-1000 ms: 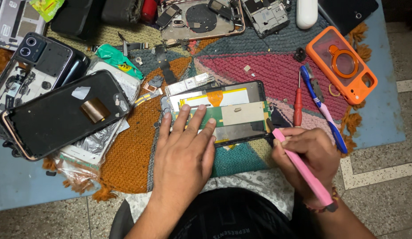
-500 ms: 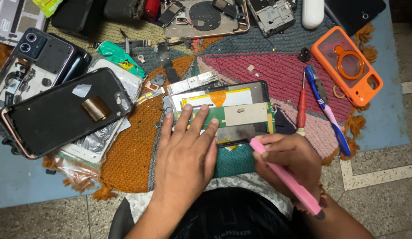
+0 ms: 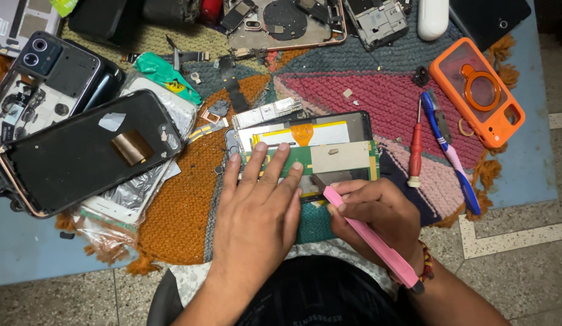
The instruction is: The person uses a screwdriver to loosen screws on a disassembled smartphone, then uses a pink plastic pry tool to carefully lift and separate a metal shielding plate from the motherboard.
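An opened phone [image 3: 329, 145] lies on a knitted multicoloured mat [image 3: 365, 96], its inside facing up with a white and green battery panel and an orange flex strip. My left hand [image 3: 260, 208] lies flat on the phone's left half, fingers spread and pressing down. My right hand [image 3: 377, 217] grips a pink pry tool [image 3: 368, 235] like a pen. The tool's dark tip touches the phone's lower edge, just right of my left fingertips.
A black phone back [image 3: 87, 151] and a dismantled phone [image 3: 42, 78] lie at the left. A red screwdriver [image 3: 415, 145], a blue and pink toothbrush [image 3: 451, 151] and an orange phone case [image 3: 477, 90] sit at the right. More phone parts [image 3: 287, 21] line the far edge.
My right hand has moved left with the pink tool, bringing its tip from the phone's right corner to the lower edge near my left fingers. The left hand stays put.
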